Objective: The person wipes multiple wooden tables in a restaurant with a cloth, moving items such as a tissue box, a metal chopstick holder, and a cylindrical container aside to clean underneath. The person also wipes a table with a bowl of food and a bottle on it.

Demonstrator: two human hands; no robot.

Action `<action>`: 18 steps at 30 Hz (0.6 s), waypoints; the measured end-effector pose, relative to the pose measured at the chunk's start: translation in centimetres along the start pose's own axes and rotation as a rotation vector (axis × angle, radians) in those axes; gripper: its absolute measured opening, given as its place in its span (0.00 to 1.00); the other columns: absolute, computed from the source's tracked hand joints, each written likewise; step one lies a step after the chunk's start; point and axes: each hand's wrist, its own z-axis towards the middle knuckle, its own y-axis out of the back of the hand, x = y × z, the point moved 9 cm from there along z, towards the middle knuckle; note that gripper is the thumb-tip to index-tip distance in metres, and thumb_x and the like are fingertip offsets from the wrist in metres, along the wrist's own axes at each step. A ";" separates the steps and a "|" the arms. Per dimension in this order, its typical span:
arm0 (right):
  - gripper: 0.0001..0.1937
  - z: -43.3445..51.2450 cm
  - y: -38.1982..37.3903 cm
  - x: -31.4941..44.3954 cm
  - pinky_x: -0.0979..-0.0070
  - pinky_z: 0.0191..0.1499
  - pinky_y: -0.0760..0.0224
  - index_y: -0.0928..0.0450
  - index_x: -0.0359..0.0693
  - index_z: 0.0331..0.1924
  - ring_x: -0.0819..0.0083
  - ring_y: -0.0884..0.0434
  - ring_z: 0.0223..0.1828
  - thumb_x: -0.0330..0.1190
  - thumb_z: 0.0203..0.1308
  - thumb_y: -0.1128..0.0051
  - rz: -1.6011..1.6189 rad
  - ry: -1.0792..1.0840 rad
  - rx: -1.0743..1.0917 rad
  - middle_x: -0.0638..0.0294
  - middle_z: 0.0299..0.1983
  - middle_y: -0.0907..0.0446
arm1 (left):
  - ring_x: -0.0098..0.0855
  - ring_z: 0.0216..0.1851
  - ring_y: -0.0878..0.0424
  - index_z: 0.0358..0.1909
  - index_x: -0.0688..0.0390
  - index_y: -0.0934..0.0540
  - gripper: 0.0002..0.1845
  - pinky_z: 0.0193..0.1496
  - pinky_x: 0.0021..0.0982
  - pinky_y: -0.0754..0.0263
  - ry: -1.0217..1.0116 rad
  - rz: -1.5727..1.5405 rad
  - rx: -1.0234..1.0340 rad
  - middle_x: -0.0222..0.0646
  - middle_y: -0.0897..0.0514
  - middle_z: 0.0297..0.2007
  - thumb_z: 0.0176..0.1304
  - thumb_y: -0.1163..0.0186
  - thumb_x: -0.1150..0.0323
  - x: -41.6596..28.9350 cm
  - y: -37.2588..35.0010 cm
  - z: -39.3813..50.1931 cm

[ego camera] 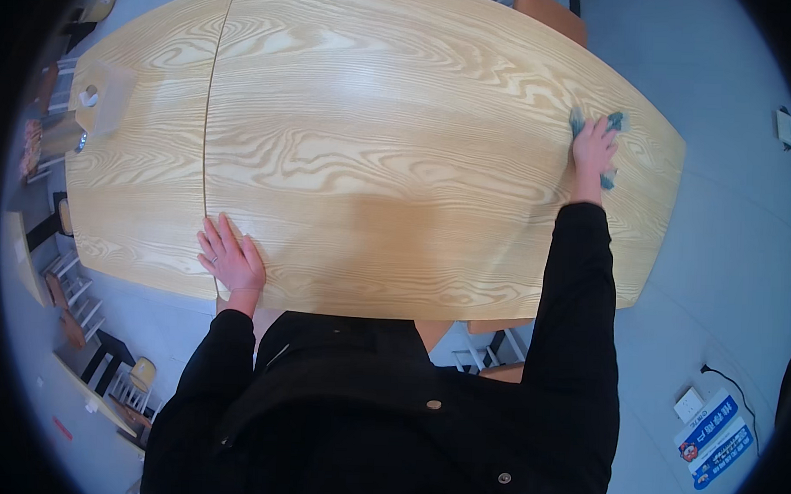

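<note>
A wood-grain table top [385, 155] spreads out before me, with a seam crossing its left part. My right hand [593, 148] presses down on a green and whitish cloth [614, 122] near the right end of the table; parts of the cloth stick out around the fingers, and the rest is hidden beneath the hand. Near the close edge, beside the seam, my left hand [233, 257] lies flat on the table with its fingers spread and a ring on one finger. Nothing shows in or under it.
At the table's left end stand a clear holder [110, 103] and a metallic container [63, 135]. Brown chairs [552, 14] sit at the far edge, with more near my body. A wall socket [689, 404] with a cable is at the lower right.
</note>
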 end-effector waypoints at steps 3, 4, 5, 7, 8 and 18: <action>0.26 -6.9 3.5 8.6 0.41 0.61 0.45 0.37 0.49 0.68 0.45 0.36 0.65 0.47 0.69 0.60 -0.058 0.262 0.078 0.55 0.70 0.38 | 0.54 0.75 0.58 0.74 0.49 0.44 0.34 0.69 0.65 0.69 -0.004 -0.020 -0.012 0.44 0.52 0.75 0.67 0.55 0.53 -0.2 0.2 0.1; 0.26 -12.7 6.4 11.6 0.40 0.63 0.48 0.34 0.47 0.67 0.45 0.38 0.67 0.44 0.66 0.57 -0.124 0.376 -0.064 0.54 0.70 0.39 | 0.54 0.75 0.58 0.74 0.49 0.44 0.34 0.69 0.65 0.69 0.016 -0.022 0.019 0.43 0.52 0.75 0.67 0.55 0.52 -0.1 0.0 0.1; 0.27 -18.8 8.2 13.4 0.38 0.66 0.51 0.34 0.46 0.66 0.45 0.39 0.68 0.43 0.63 0.54 -0.109 0.451 -0.037 0.54 0.70 0.39 | 0.54 0.75 0.58 0.74 0.49 0.44 0.34 0.69 0.65 0.69 0.020 -0.022 0.026 0.43 0.52 0.75 0.67 0.55 0.52 -0.1 0.0 0.2; 0.27 -30.8 8.1 14.4 0.32 0.66 0.59 0.29 0.45 0.62 0.43 0.44 0.71 0.44 0.58 0.48 -0.032 0.561 0.364 0.55 0.71 0.39 | 0.54 0.75 0.58 0.74 0.49 0.44 0.34 0.69 0.65 0.69 0.031 -0.030 0.028 0.43 0.52 0.75 0.67 0.54 0.52 -0.2 0.2 0.4; 0.25 -36.0 8.6 14.1 0.30 0.67 0.64 0.26 0.44 0.59 0.41 0.46 0.72 0.44 0.57 0.47 0.213 0.697 0.562 0.51 0.71 0.40 | 0.54 0.75 0.58 0.74 0.48 0.44 0.35 0.69 0.65 0.68 0.034 -0.032 0.040 0.43 0.52 0.75 0.67 0.54 0.51 -0.1 0.1 0.3; 0.28 -28.5 3.7 -13.5 0.54 0.59 0.37 0.39 0.42 0.68 0.51 0.34 0.63 0.45 0.68 0.56 -0.456 -0.202 0.325 0.49 0.68 0.38 | 0.53 0.75 0.58 0.74 0.47 0.44 0.37 0.68 0.69 0.65 0.045 -0.046 0.144 0.44 0.51 0.75 0.65 0.51 0.48 -0.3 -0.1 0.2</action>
